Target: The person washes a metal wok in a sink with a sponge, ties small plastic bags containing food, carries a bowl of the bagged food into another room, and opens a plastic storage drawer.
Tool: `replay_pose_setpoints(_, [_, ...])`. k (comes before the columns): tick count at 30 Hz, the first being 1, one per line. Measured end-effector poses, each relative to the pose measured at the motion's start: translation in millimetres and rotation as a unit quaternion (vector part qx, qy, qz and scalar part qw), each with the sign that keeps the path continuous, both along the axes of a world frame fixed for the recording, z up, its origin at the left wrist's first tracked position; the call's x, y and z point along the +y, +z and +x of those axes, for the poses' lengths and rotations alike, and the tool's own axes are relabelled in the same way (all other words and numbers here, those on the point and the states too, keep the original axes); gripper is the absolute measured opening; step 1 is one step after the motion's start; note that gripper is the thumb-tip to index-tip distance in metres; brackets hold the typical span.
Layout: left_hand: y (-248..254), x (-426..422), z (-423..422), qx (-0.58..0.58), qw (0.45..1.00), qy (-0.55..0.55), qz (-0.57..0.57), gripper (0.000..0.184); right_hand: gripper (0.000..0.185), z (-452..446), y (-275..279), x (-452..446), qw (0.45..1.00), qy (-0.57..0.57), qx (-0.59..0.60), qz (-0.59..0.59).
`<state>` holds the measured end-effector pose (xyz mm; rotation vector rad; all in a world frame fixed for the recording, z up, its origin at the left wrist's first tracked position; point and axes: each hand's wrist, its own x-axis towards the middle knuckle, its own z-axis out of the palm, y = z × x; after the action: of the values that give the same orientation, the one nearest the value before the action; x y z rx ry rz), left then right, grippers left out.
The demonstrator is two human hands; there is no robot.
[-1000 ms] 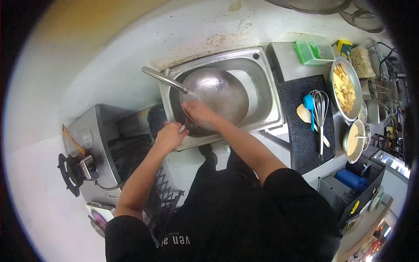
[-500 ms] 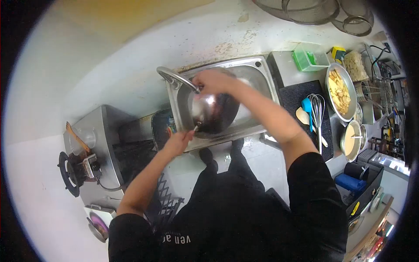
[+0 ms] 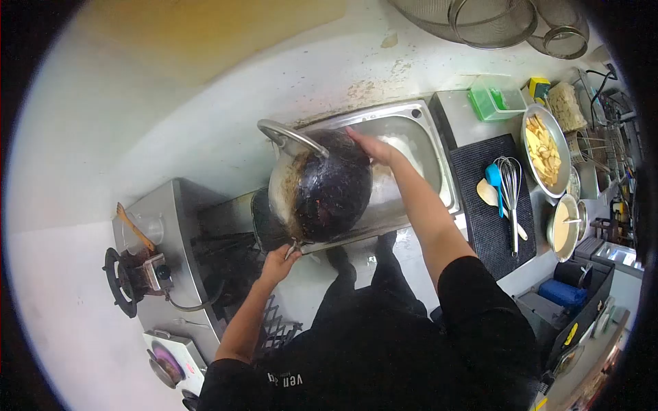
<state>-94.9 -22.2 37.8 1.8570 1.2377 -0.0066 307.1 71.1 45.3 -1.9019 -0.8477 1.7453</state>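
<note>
A large wok is tipped over the metal sink, its blackened underside facing up. My left hand is closed on the wok's handle at the sink's front left edge. At the wok's upper right rim lies my right hand, the fingers hooked over the edge and partly hidden. The curved faucet reaches over the wok from the wall side; its tip is in front of the dark underside.
Right of the sink, a black mat bears a whisk and spatulas. Beyond it are a bowl of sliced food and a bowl of batter. A gas burner stands at left; strainers hang above.
The wok has turned from inside up to underside up. My right hand has gone from inside the wok to its far right rim; my left hand stays on the handle.
</note>
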Motion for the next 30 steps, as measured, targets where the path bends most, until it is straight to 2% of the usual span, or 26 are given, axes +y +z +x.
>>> replay_pose_setpoints(2, [-15.4, 3.0, -2.3, -0.011, 1.000, 0.006, 0.021, 0.031, 0.074, -0.5, -49.0, 5.3, 0.962, -0.050, 0.245, 0.107])
replay_pose_setpoints(5, [-50.5, 0.0, -1.4, -0.033, 0.999, 0.026, 0.022, 0.031, 0.073, -7.9, -19.4, 8.8, 0.967, -0.052, 0.186, 0.165])
replay_pose_setpoints(9, [-46.5, -7.7, 16.4, -0.086, 0.993, 0.069, 0.029, 0.030, 0.080, -9.5, -6.5, 20.9, 0.984, -0.045, 0.132, 0.115])
replay_pose_setpoints(10, [-42.2, -11.4, 18.1, -0.079, 0.994, 0.070, 0.026, 0.030, 0.080, -8.9, -17.8, 27.6, 0.987, -0.055, 0.132, 0.069])
replay_pose_setpoints(12, [-36.0, -5.0, 24.9, 0.004, 0.998, 0.032, 0.049, 0.030, 0.078, 7.8, -38.6, 28.6, 0.979, -0.078, 0.171, 0.073])
replay_pose_setpoints(16, [-17.2, 25.0, 66.3, 0.031, 0.994, 0.001, 0.103, 0.038, 0.063, 56.9, -47.0, -3.6, 0.946, -0.184, 0.246, 0.104])
replay_pose_setpoints(18, [-14.1, 38.5, 88.1, 0.030, 0.970, -0.073, 0.229, 0.039, 0.060, 83.5, -39.2, -16.7, 0.939, -0.195, 0.264, 0.100])
replay_pose_setpoints(21, [-1.5, 42.6, 105.0, 0.071, 0.975, -0.057, 0.202, 0.035, 0.058, 101.8, -14.8, -40.7, 0.931, -0.214, 0.279, 0.095])
replay_pose_setpoints(22, [5.2, 45.4, 108.5, 0.113, 0.982, -0.064, 0.137, 0.036, 0.059, 101.5, -13.9, -46.8, 0.939, -0.171, 0.262, 0.143])
replay_pose_setpoints(23, [6.6, 48.4, 108.6, 0.115, 0.982, -0.061, 0.136, 0.036, 0.060, 100.1, -13.6, -51.9, 0.942, -0.127, 0.246, 0.191])
replay_pose_setpoints(24, [7.9, 52.4, 108.1, 0.135, 0.986, -0.088, 0.052, 0.038, 0.060, 98.1, -20.0, -54.6, 0.942, -0.124, 0.247, 0.191])
replay_pose_setpoints(25, [11.0, 55.5, 108.3, 0.154, 0.981, -0.114, -0.030, 0.039, 0.059, 95.7, -37.2, -56.1, 0.957, -0.088, 0.178, 0.209])
replay_pose_setpoints(26, [14.7, 55.7, 107.2, 0.156, 0.981, -0.115, -0.028, 0.039, 0.059, 93.0, -54.6, -58.0, 0.967, -0.054, 0.108, 0.226])
replay_pose_setpoints(27, [21.7, 53.0, 105.3, 0.156, 0.981, -0.114, 0.024, 0.040, 0.060, 87.8, -56.1, -61.1, 0.970, -0.021, 0.037, 0.240])
replay_pose_setpoints(28, [28.6, 50.3, 102.9, 0.156, 0.978, -0.113, 0.075, 0.041, 0.058, 79.9, -58.8, -63.8, 0.977, -0.047, 0.017, 0.205])
replay_pose_setpoints(29, [34.6, 48.7, 101.4, 0.158, 0.978, -0.114, 0.075, 0.041, 0.058, 65.8, -63.2, -61.9, 0.977, -0.048, 0.019, 0.206])
replay_pose_setpoints(30, [40.7, 46.3, 99.6, 0.164, 0.978, -0.101, 0.075, 0.041, 0.054, 50.1, -77.6, -58.5, 0.957, -0.036, -0.153, 0.243])
